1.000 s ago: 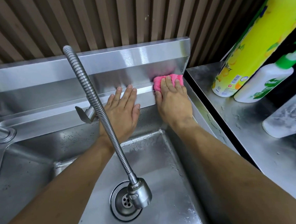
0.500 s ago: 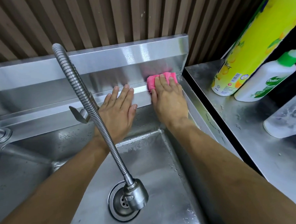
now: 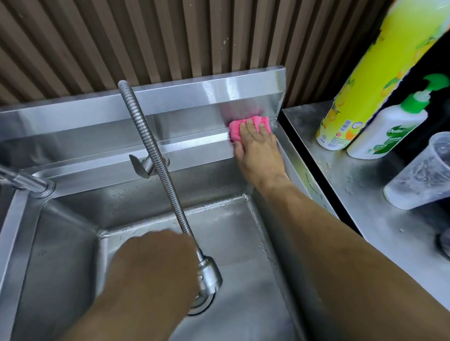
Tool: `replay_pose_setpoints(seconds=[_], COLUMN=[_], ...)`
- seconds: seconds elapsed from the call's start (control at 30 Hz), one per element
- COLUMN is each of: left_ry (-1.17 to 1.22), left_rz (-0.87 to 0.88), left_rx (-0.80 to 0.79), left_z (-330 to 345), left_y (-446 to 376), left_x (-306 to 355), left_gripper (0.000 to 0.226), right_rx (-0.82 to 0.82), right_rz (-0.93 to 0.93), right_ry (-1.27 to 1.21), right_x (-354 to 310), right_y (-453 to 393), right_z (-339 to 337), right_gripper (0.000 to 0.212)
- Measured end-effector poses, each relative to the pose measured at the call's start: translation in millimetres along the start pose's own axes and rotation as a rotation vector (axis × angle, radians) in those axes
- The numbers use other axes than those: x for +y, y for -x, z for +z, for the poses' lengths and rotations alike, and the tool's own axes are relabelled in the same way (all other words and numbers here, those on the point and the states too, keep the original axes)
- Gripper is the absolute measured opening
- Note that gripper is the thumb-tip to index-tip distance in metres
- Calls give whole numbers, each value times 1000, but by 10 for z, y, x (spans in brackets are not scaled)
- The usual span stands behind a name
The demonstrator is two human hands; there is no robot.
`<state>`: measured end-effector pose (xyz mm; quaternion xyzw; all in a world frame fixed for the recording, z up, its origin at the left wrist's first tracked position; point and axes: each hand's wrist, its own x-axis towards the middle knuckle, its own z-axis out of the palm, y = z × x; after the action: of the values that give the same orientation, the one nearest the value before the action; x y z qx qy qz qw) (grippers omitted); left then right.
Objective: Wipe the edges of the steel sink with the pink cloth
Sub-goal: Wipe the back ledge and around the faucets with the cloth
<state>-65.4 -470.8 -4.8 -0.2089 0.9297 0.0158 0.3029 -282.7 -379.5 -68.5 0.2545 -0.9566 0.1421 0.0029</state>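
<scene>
The pink cloth (image 3: 235,129) lies bunched on the steel sink's back ledge (image 3: 194,145), in the far right corner against the backsplash. My right hand (image 3: 258,156) presses it flat with straight fingers, the thumb along the cloth's left edge. My left hand (image 3: 156,265) hovers over the basin, blurred, just left of the spray head (image 3: 209,276). Its fingers are hidden from view and it touches nothing that I can see.
A flexible steel faucet hose (image 3: 154,151) arcs from the back ledge down over the drain (image 3: 204,303). A second tap (image 3: 17,177) juts in at the left. On the right counter (image 3: 348,182) stand a yellow spray can (image 3: 366,86), a white pump bottle (image 3: 385,131) and a plastic cup (image 3: 427,173).
My left hand has lifted off the back ledge and pulled back toward me over the basin. My right hand has slid the cloth slightly right into the corner.
</scene>
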Motion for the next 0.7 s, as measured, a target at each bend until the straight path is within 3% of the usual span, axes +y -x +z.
replay_pose_setpoints(seconds=[0.1,0.13,0.2,0.3,0.53,0.7], left_ry=[88,172,277,364,321,258], left_rz=[233,279,238,61,127,180], left_rx=[720,795,654,537,771,792], left_z=[-333,-426,-579,-481,-39,-45], left_y=[46,-128,-646,-1327,-1744,-1714], left_x=[456,576,718,731,539,465], left_gripper=[11,21,51,61,58,59], right_rx=[-25,-44,-60,-2,30,41], right_rz=[-9,-21,-44,-32,32,288], right_ry=[-33,-33,-16,20,118,97], right_x=[47,79,131,128,47,-99], right_y=[-13,-21,-9,35,-81,-121], right_z=[2,6,23,71,112,110], right_gripper=[58,60,62,62,58,62])
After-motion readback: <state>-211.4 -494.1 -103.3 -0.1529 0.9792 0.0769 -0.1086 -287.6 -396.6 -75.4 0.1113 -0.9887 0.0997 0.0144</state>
